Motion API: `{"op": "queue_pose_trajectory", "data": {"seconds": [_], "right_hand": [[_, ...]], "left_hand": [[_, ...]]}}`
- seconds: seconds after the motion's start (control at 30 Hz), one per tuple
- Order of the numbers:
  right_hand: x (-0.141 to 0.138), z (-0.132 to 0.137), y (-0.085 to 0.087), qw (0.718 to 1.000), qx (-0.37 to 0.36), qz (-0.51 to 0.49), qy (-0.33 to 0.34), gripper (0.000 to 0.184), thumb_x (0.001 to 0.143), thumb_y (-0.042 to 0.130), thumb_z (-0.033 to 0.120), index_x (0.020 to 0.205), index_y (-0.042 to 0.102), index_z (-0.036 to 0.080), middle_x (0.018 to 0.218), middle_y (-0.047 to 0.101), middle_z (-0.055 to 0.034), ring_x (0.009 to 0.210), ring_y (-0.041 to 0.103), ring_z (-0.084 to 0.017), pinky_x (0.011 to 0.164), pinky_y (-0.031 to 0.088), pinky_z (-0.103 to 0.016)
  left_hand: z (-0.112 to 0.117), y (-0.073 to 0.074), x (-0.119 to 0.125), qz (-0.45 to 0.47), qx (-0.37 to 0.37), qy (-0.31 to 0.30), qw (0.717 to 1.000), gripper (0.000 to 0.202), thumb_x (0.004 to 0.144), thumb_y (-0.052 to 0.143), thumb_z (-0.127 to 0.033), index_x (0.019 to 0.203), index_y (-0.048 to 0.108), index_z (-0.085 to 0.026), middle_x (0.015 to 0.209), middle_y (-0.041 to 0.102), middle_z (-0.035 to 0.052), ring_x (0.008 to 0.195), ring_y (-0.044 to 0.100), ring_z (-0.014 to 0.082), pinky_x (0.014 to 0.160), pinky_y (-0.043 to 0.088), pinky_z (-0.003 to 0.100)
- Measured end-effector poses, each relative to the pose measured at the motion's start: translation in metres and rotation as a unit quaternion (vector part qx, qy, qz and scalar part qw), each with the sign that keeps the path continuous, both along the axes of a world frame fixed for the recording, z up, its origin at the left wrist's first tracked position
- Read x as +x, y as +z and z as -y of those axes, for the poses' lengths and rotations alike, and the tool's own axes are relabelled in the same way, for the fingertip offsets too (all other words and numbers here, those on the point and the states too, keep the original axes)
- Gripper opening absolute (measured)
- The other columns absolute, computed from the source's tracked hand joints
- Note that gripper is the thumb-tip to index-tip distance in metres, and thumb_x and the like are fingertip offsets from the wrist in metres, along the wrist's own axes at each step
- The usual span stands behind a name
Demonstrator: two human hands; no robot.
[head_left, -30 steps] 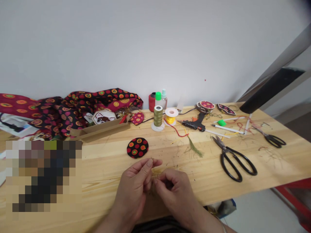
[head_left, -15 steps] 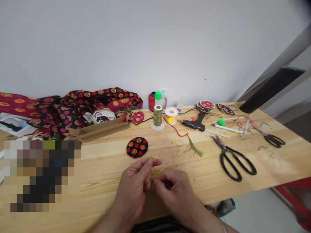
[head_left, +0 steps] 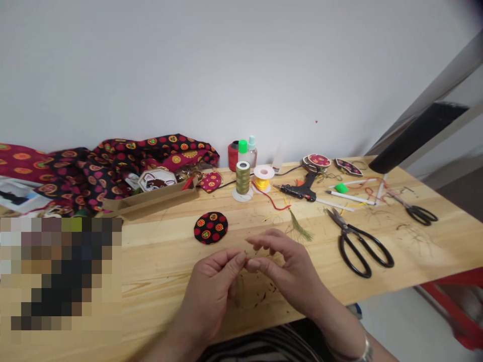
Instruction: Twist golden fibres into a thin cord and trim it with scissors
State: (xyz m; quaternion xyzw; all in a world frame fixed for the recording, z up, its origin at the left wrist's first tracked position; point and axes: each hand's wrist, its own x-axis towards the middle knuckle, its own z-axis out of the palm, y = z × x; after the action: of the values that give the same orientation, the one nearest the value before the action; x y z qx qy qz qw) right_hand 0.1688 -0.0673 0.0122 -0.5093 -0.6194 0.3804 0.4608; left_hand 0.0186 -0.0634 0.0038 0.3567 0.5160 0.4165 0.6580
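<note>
1. My left hand is above the near edge of the pale, wood-grained surface, about midway along it; its thumb and forefinger are pressed together on a wisp of fine, olive-brown thread.
2. Only a sliver of that thread shows at my fingertips: hair-thin, dull and small; the rest is hidden or too faint to make out.
3. My right hand comes in from the other side, its fingers raised and parted from the thumb, the thumb tip right by the pinch; I cannot see it gripping anything.
4. Just beyond my left hand, nearer the surface's middle, lies a flat, round, black fabric patch with red and orange motifs.
5. Beyond my right hand lies a fanned, olive-green thread tassel.
6. Toward the surface's right edge lie large, black-handled metal scissors, blades slightly apart.
7. Near the far edge stands an upright, olive-green thread spool.
</note>
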Motion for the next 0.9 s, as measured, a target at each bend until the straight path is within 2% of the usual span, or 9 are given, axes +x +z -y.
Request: {"op": "queue_pose_trajectory", "data": {"seconds": [0.1, 0.2, 0.33, 0.4, 0.53, 0.63, 0.9], "right_hand": [[-0.0016, -0.0054, 0.0025, 0.994, -0.062, -0.082, 0.037, 0.012, 0.07, 0.071, 0.017, 0.081, 0.073, 0.02, 0.074, 0.064, -0.001, 0.072, 0.061, -0.014, 0.068, 0.048, -0.027], [-0.0039, -0.0065, 0.0032, 0.99, -0.078, -0.115, 0.034, 0.002, 0.07, 0.07, 0.018, 0.069, 0.073, 0.018, 0.065, 0.063, -0.0005, 0.064, 0.059, -0.012, 0.064, 0.047, -0.025], [-0.005, -0.0058, 0.0004, 0.988, -0.087, -0.128, 0.023, 0.013, 0.071, 0.067, 0.018, 0.059, 0.066, 0.017, 0.058, 0.06, 0.0012, 0.059, 0.056, -0.012, 0.062, 0.045, -0.026], [-0.005, -0.0057, -0.0007, 0.988, -0.095, -0.118, 0.009, 0.015, 0.073, 0.064, 0.018, 0.058, 0.061, 0.017, 0.057, 0.06, 0.0015, 0.06, 0.056, -0.013, 0.062, 0.045, -0.026], [-0.0035, -0.0073, 0.0012, 0.993, -0.092, -0.077, -0.003, 0.016, 0.076, 0.058, 0.019, 0.059, 0.058, 0.017, 0.056, 0.06, 0.0011, 0.061, 0.056, -0.013, 0.062, 0.044, -0.026], [-0.0022, -0.0091, 0.0031, 0.996, -0.074, -0.053, -0.009, 0.016, 0.076, 0.057, 0.019, 0.06, 0.057, 0.018, 0.058, 0.059, 0.0016, 0.06, 0.054, -0.012, 0.062, 0.042, -0.025], [-0.0024, -0.0115, 0.0009, 0.999, -0.047, -0.018, -0.012, 0.016, 0.077, 0.056, 0.016, 0.061, 0.056, 0.017, 0.06, 0.054, 0.0033, 0.062, 0.05, -0.011, 0.062, 0.039, -0.024]], "left_hand": [[0.0023, -0.0015, 0.0005, -0.013, -0.006, -0.045, 0.999, 0.026, 0.07, 0.07, -0.038, 0.056, 0.066, -0.015, 0.04, 0.038, -0.0064, 0.039, 0.025, 0.0052, 0.039, 0.017, 0.02], [0.0018, -0.0018, 0.0012, -0.021, -0.009, -0.062, 0.998, 0.024, 0.071, 0.07, -0.037, 0.061, 0.068, -0.015, 0.046, 0.046, -0.0039, 0.039, 0.029, 0.005, 0.04, 0.019, 0.02], [0.0008, 0.0008, 0.0016, -0.015, -0.001, -0.069, 0.997, 0.026, 0.072, 0.069, -0.036, 0.057, 0.067, -0.015, 0.046, 0.046, -0.0037, 0.039, 0.03, 0.0046, 0.039, 0.021, 0.02], [0.0018, 0.0026, 0.0013, 0.001, 0.0, -0.075, 0.997, 0.027, 0.073, 0.069, -0.035, 0.055, 0.066, -0.015, 0.047, 0.046, -0.0033, 0.039, 0.03, 0.0045, 0.04, 0.022, 0.02], [0.004, 0.0042, 0.0017, 0.088, -0.024, -0.076, 0.993, 0.023, 0.076, 0.066, -0.033, 0.065, 0.069, -0.013, 0.059, 0.053, -0.0001, 0.045, 0.029, 0.0044, 0.042, 0.023, 0.018], [0.0041, 0.0044, 0.0026, 0.138, -0.056, -0.061, 0.987, 0.021, 0.075, 0.067, -0.032, 0.069, 0.069, -0.012, 0.061, 0.052, -0.0002, 0.047, 0.026, 0.0045, 0.042, 0.022, 0.017], [0.0034, 0.0053, 0.0032, 0.14, -0.069, -0.058, 0.986, 0.015, 0.07, 0.073, -0.028, 0.071, 0.07, -0.013, 0.059, 0.049, -0.0024, 0.049, 0.031, 0.0046, 0.043, 0.024, 0.016]]}}
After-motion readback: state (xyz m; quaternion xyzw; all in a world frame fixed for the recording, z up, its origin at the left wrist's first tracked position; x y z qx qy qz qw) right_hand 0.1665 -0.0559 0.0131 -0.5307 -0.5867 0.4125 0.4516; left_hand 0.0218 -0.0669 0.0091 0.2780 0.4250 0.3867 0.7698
